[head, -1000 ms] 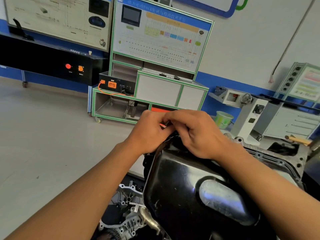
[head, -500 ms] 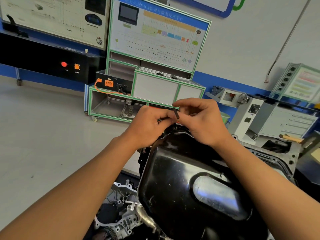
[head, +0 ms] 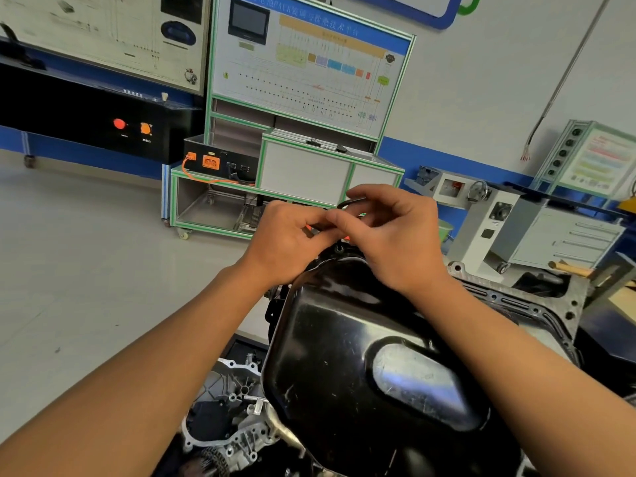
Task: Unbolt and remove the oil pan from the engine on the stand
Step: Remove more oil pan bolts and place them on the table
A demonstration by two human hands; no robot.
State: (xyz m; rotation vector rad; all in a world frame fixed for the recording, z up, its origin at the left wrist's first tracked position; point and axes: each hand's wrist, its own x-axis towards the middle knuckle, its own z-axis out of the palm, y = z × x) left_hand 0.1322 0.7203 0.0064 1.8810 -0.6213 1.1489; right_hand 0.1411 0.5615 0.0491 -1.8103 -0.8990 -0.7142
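Both hands are sitting a little higher than a second ago, lifted off the far rim of the oil pan, and a bent tool is now showing between the fingers.

The engine [head: 537,306] is lying with its underside up. The black oil pan [head: 344,339] is still sitting on top of it, filling the lower middle of the view, glossy, with a scuffed bare-metal patch on its raised part. Beyond it, a green-framed training bench [head: 309,80] is standing against the wall.

The left hand [head: 289,242] and right hand [head: 395,235] are meeting just above the pan's far edge, fingers curled. The right hand is pinching the bend of a small dark hex key [head: 351,202] between thumb and forefinger. The left hand is pinching what looks like the key's lower end, where the fingertips of both hands are touching.

Just below them, a bolt hole [head: 339,248] in the pan's flange is showing uncovered.
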